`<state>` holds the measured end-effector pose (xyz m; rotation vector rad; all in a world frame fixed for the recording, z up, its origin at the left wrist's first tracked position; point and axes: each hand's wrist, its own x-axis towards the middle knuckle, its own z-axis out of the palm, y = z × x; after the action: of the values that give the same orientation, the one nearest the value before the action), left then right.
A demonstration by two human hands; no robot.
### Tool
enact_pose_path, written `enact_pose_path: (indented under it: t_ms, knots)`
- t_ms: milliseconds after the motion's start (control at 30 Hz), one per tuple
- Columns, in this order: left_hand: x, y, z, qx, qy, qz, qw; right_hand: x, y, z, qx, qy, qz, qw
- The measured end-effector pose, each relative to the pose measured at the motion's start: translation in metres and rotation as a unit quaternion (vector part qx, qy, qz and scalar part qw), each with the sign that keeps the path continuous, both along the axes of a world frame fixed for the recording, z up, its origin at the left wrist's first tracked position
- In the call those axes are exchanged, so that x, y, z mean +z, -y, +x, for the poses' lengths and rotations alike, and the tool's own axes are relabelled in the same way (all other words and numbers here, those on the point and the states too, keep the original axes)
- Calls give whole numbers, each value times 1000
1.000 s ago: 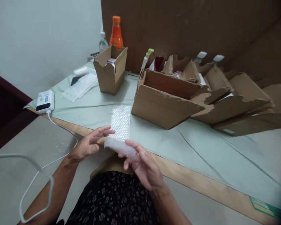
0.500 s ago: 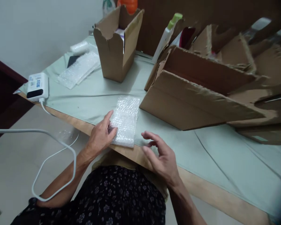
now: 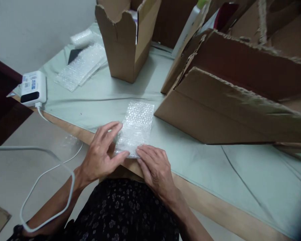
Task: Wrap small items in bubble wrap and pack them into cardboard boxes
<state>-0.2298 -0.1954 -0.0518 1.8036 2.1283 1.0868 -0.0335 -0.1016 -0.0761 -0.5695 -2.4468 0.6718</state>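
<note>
A clear bubble wrap bag (image 3: pixel 137 122) lies flat on the table near its front edge, directly before me. My left hand (image 3: pixel 101 152) is at the bag's left side, thumb and fingers spread apart, with the thumb tip touching its near edge. At the near right corner, my right hand (image 3: pixel 155 167) has its fingers together over the bag's edge and the thumb tucked close below them. Whether anything lies inside the bag, I cannot tell.
More bubble wrap bags (image 3: pixel 82 65) lie at the back left, partly over a dark flat object (image 3: pixel 74 55). A narrow cardboard box (image 3: pixel 122 47) stands behind; a larger cardboard box (image 3: pixel 203 107) is on the right. A white device (image 3: pixel 33 87) with a cable sits at the left edge.
My right hand has moved left and come down onto the bag's near right corner. The fingers of my left hand have shifted slightly at the left edge. The view has moved closer.
</note>
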Motion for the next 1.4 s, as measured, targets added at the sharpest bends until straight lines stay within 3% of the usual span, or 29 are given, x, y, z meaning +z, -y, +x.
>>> enact_pose_path:
  t_ms: [100, 200, 267, 400, 600, 833, 1000, 1100, 1233, 1400]
  knots:
    - [3, 11, -3, -81, 32, -8, 996, 6, -4, -3, -1, -7, -68, 998]
    - [-6, 8, -3, -69, 37, 1, 997, 7, -9, -7, -8, -2, -104, 995]
    - [-13, 2, -1, -46, 34, 1, 998, 8, -10, -7, -23, -13, -86, 996]
    - [-15, -7, -1, -26, 38, -10, 999, 14, -8, 2, -67, -23, 18, 997]
    - [-15, -8, -2, -24, 31, -21, 999, 16, -11, 1, 39, 112, 99, 988]
    - [-18, -3, -1, -12, 31, 10, 999, 7, -17, -6, 58, 132, 102, 984]
    - [-17, 7, -4, -75, -6, 29, 997, 11, -22, -10, 37, 84, 40, 995]
    - [-20, 3, -6, -75, 5, 36, 997, 15, -25, -11, 10, 84, 10, 996]
    - [-24, -18, -10, -42, 8, 26, 999, 16, -26, -7, -62, 79, 81, 992]
    - [-24, -37, -14, 20, -47, 16, 999, 11, -33, -14, -12, 140, 116, 983]
